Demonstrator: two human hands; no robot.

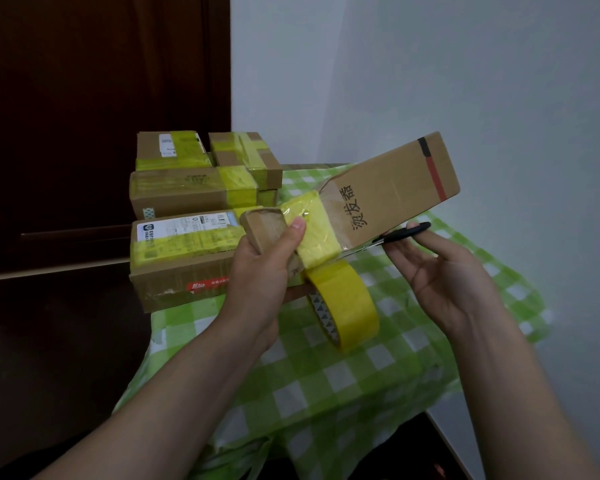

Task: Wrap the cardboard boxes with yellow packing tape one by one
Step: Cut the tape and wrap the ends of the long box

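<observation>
Holding step, head view only: left grip (267, 268) is curled round the near end of a long cardboard box (395, 181), thumb pressed on the yellow band (314, 230) already wound round that end. The box is in the air above the green-checked tabletop (361, 375), tilted up toward the right. Tape roll (343, 306) hangs under the box, joined to the band by a short strip; it looks unsupported. Right grip (444, 268) pinches black scissors (404, 233) between thumb and fingers, palm toward the camera, handle loops hidden. The blades point left under the box, near the strip; cannot tell if they are apart. Several wrapped boxes (187, 244) are stacked at the far left of the tabletop, with a dark door (84, 98) behind.

Judgement: cutting the tape off comes next.

Risks:
- The roll may drop and roll off the tabletop once the strip is cut, since nothing holds it.
- The blade tips sit close to the box underside and the left grip, so a skewed snip could nick cardboard or skin.
- The freed tape end may curl and stick to itself.
- The one-handed hold on a long box could twist under the blade's push.
</observation>
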